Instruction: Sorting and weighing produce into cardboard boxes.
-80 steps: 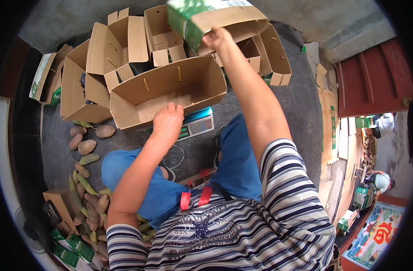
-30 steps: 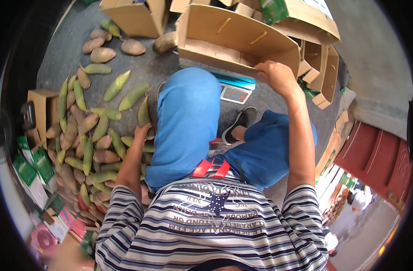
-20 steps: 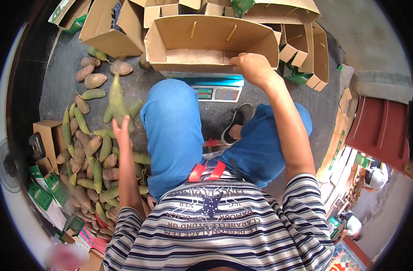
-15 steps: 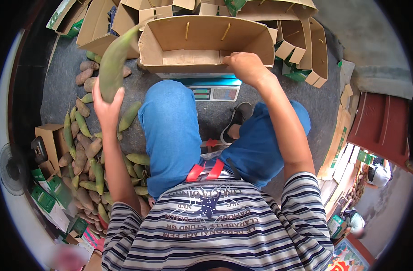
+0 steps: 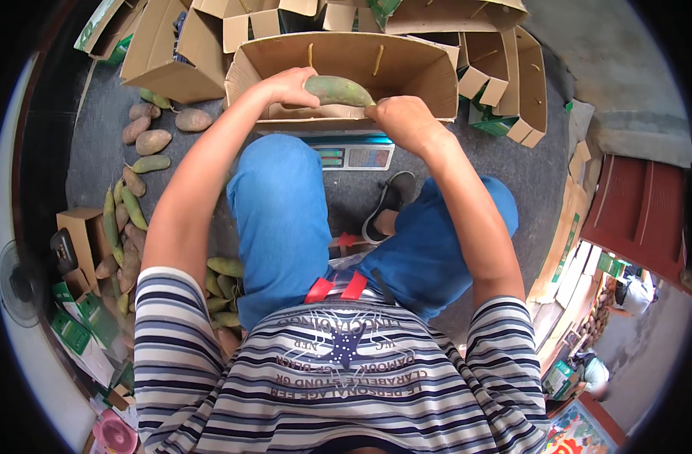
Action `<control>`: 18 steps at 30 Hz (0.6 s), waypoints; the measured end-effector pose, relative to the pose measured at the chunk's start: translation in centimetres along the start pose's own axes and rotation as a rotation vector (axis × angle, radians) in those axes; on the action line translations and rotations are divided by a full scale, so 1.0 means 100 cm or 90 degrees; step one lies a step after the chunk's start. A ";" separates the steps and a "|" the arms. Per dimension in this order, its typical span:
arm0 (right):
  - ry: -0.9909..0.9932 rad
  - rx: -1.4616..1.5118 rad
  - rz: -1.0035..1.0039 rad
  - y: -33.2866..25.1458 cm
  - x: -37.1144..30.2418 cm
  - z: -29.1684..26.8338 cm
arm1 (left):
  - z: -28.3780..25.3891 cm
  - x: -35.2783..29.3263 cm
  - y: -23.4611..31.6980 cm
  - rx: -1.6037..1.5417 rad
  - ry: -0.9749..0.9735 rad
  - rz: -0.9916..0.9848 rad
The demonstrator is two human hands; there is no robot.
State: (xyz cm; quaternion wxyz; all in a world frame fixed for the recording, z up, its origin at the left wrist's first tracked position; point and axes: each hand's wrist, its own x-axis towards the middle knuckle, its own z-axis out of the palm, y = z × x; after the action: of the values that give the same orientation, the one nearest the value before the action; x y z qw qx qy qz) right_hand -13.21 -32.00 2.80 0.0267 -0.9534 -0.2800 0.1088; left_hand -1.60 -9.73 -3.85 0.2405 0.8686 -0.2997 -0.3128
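Observation:
A long green radish [image 5: 338, 91] lies crosswise inside an open brown cardboard box [image 5: 429, 76]. My left hand [image 5: 291, 87] is closed around its left end, with thumb and fingers apart on either side. My right hand [image 5: 401, 119] is closed at the box's near rim, right by the radish's thin tip; its fingertips are partly hidden. Beneath the box stands a scale with a blue-edged top [image 5: 353, 153], its display panel facing me, between my knees and the box.
Brown, potato-shaped roots [image 5: 153, 141] and more green radishes [image 5: 133, 208] lie on the dark floor at left. Open cardboard boxes [image 5: 164, 60] crowd the far side. Narrow boxes [image 5: 524, 91] stand at the right. A pink fan-like object [image 5: 113, 431] sits lower left.
My left hand has swung right from above the pile at left, bringing the radish into the box. My right hand has stayed at the near rim.

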 end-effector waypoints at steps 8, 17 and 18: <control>-0.071 0.012 0.050 0.015 -0.002 -0.004 | -0.037 -0.079 0.031 -0.211 0.421 0.061; -0.058 0.011 -0.009 0.000 0.003 -0.015 | 0.210 -0.296 -0.146 -0.020 0.266 -0.620; -0.061 0.028 0.010 0.000 0.003 -0.015 | 0.242 -0.311 -0.149 -0.069 0.223 -0.690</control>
State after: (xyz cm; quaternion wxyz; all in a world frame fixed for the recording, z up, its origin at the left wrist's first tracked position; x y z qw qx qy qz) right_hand -12.61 -31.76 4.21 0.0331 -0.9485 -0.2712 0.1606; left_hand -32.12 16.11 -17.13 0.1360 0.9236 0.2490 -0.2579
